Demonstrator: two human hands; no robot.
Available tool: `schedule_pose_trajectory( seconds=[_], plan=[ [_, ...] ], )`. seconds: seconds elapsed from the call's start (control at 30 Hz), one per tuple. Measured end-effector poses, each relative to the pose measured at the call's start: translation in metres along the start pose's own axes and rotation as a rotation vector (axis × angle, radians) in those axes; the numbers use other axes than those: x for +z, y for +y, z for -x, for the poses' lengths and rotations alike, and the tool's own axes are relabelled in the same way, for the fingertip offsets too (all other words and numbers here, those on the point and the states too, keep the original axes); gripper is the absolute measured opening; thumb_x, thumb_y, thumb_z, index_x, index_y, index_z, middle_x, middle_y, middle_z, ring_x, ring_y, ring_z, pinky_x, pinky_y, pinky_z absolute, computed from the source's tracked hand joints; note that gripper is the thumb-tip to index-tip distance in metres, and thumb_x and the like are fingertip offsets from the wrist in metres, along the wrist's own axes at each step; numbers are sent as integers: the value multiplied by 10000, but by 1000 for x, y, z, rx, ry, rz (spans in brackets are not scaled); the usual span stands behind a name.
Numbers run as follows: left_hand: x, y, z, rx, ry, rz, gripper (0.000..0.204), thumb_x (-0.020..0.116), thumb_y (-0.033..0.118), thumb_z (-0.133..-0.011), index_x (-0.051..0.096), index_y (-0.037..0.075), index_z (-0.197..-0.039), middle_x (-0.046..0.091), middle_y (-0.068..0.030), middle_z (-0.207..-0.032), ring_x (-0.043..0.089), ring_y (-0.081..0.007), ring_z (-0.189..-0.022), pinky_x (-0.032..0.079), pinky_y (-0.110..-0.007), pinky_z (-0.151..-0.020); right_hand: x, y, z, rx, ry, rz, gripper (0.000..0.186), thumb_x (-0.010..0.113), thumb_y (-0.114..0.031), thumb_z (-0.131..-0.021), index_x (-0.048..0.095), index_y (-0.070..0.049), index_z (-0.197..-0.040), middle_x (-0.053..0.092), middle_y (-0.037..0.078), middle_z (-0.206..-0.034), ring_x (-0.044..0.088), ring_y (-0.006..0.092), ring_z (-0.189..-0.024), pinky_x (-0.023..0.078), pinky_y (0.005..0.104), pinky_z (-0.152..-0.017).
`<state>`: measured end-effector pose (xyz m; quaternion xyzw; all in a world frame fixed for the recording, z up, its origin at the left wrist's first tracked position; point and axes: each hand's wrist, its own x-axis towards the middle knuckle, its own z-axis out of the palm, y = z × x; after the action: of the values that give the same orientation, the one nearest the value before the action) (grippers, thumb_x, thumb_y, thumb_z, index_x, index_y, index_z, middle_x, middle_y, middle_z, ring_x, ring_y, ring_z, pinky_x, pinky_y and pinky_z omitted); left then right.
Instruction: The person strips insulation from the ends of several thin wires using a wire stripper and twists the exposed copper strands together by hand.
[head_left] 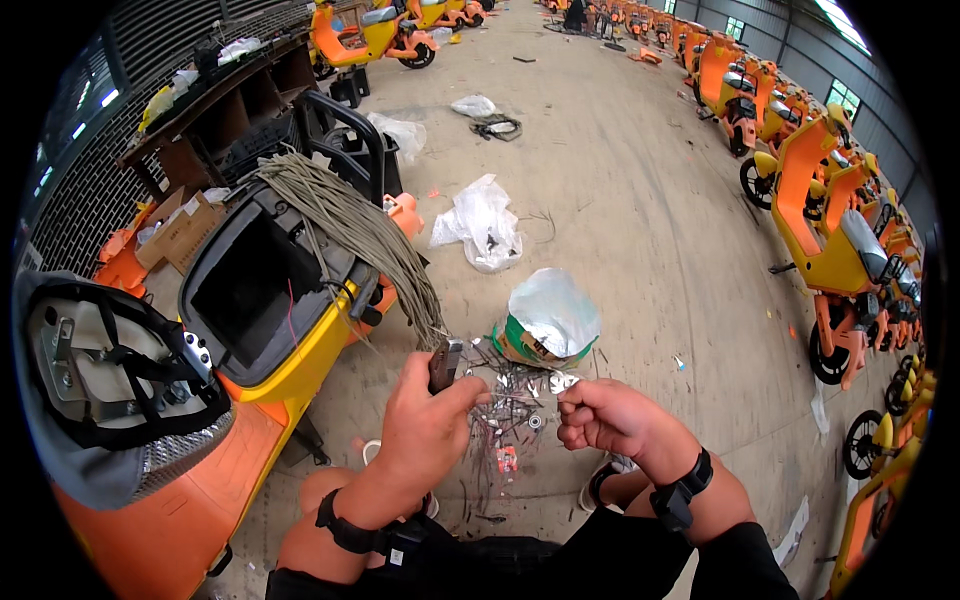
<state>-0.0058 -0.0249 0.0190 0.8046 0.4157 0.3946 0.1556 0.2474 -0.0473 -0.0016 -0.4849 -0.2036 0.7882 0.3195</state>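
The scooter (330, 335) at your left is the largest item nearby, its compartment uncovered and its padded seat (125, 375) tipped back. A thick bundle of grey-green cord (360, 225) drapes over the compartment's edge, loose ends hanging toward your left hand. Should the scooter be jolted, the bundle could slide off, since no tie holding it is visible.

The green and white sack (545, 318) stands on the floor just beyond your hands, mouth gaping; a knock from either wrist could tip it. Between your feet and the sack lies a scatter of dark strips and small scraps (510, 435). Anything dropped there would be hard to pick out, and loose pieces could roll underfoot.

Your left hand (425, 420) is curled firmly around a dark tool (444, 367), raised above the scatter; its kind cannot be confirmed. With your fingers bare, a slip toward the right could injure them.

Your right hand (610, 415) is closed, thumb against bent forefinger. A pale scrap (563, 383) shows at the fingertips; whether pinched or lying behind them, I cannot tell. If pinched, so slight a hold could lose it.
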Motion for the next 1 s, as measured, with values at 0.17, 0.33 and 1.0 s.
schedule_pose_trajectory(
  seconds=[0.17,0.33,1.0],
  plan=[
    [0,-11,3,-233,3,153,114,740,14,-798,724,83,-888,517,-101,-858,549,-263,-749,454,-355,-669,11,15,7,-1009,433,1196,552,751,-374,-858,558,-31,-1245,603,150,-1157,554,329,-1165,400,432,-1002],
    [-6,-18,-2,-428,-223,198,51,740,86,-837,726,56,-876,554,-65,-790,552,-213,-787,456,-329,-741,25,14,19,-1191,538,1716,642,835,-333,-718,581,-198,-1292,594,-4,-1241,423,280,-1330,226,559,-1077],
    [-2,-6,2,-204,-109,155,88,738,15,-817,723,78,-877,468,-88,-830,515,-241,-742,427,-345,-656,-1,13,-1,-95,-80,41,229,550,-164,-937,563,-76,-726,516,-23,-630,608,189,-714,517,377,-788]
  ],
)
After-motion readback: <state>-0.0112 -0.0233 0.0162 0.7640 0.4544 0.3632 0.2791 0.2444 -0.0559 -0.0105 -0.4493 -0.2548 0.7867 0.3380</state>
